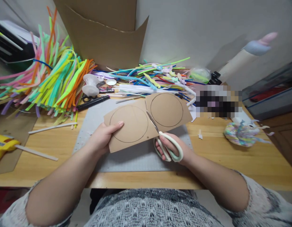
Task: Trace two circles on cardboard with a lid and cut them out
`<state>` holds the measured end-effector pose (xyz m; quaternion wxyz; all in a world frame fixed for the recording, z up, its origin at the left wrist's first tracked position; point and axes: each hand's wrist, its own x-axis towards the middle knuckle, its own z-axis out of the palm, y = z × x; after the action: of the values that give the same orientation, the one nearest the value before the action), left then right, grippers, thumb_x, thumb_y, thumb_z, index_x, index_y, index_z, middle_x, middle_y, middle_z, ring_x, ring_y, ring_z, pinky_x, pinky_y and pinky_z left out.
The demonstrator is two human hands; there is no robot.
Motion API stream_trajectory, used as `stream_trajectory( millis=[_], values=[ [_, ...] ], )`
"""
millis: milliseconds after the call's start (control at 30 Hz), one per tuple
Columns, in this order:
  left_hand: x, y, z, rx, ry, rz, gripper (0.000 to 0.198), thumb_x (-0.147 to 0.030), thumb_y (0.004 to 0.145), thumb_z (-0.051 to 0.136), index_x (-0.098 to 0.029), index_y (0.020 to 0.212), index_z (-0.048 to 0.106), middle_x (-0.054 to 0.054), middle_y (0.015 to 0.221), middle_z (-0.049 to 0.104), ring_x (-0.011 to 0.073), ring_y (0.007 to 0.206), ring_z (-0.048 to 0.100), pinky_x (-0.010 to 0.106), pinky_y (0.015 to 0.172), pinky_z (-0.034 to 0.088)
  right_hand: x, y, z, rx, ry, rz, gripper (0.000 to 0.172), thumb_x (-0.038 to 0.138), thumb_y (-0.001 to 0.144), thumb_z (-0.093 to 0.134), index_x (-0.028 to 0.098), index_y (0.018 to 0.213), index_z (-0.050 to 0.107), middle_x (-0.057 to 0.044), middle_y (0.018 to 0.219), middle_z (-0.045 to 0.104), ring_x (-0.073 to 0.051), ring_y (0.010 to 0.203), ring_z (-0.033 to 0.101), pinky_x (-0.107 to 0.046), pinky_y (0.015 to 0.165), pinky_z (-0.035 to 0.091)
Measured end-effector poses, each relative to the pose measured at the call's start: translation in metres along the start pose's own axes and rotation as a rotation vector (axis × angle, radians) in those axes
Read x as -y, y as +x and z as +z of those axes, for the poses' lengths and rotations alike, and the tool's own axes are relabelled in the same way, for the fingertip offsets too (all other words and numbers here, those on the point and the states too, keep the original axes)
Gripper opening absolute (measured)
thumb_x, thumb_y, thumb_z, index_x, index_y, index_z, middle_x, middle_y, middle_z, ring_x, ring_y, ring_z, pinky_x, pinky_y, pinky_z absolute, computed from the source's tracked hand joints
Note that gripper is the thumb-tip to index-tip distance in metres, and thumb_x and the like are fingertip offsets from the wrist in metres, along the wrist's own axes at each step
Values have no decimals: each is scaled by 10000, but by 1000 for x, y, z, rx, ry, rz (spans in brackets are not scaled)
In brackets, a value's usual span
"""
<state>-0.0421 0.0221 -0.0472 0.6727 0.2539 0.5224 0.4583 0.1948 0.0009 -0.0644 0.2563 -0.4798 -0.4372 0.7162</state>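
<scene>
The left hand (103,136) pinches the cardboard sheet (146,121) above the grey mat (134,157) on the table (231,157), fingers closed on its edge; the right hand (176,151) grips scissors (166,142), blades cutting between two drawn circles

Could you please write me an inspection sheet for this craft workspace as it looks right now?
Surface: wooden table with a grey cutting mat in the middle.
Job's things: cardboard piece with two drawn circles; scissors, blades in a cut between the circles.
Clutter: pipe cleaners heaped along the back; yellow glue gun at left; pipe-cleaner ring at right.
Grippers: left hand grips the cardboard piece's left edge; right hand holds the scissors.
Cables: nothing seen.
Surroundings: large cardboard sheet leaning on a pale wall.
</scene>
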Motion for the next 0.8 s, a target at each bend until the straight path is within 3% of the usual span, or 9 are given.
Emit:
stream_trajectory(
  millis=[167,333,600,800],
  values=[
    [3,2,1,-9,-53,-15,325,-187,706,696,-156,1027,656,87,828,728,265,754,693,385,724,584,-3,0,1,2,86,-5,526,665,685,593,146,733,526,23,507,530,-75,354,497,-156,317,363],
    [3,2,5,-14,-96,-37,367,-146,742,650,-137,1108,624,93,807,727,251,716,696,383,713,588,-5,0,2,-5,158,-11,516,654,693,596,142,729,540,16,509,538,-81,357,502,-159,315,363],
    [0,3,3,4,-126,-114,327,-96,764,607,-81,1091,621,121,787,723,248,676,696,387,702,592,-6,1,2,0,117,-2,481,633,721,584,155,716,527,28,482,518,-76,342,487,-155,312,350],
    [-4,4,3,8,-173,-235,315,-105,786,573,-55,1094,622,137,758,719,254,709,699,365,729,587,-8,4,-2,88,183,-11,492,643,728,567,152,751,537,4,562,553,-88,405,529,-164,348,360]
  ],
)
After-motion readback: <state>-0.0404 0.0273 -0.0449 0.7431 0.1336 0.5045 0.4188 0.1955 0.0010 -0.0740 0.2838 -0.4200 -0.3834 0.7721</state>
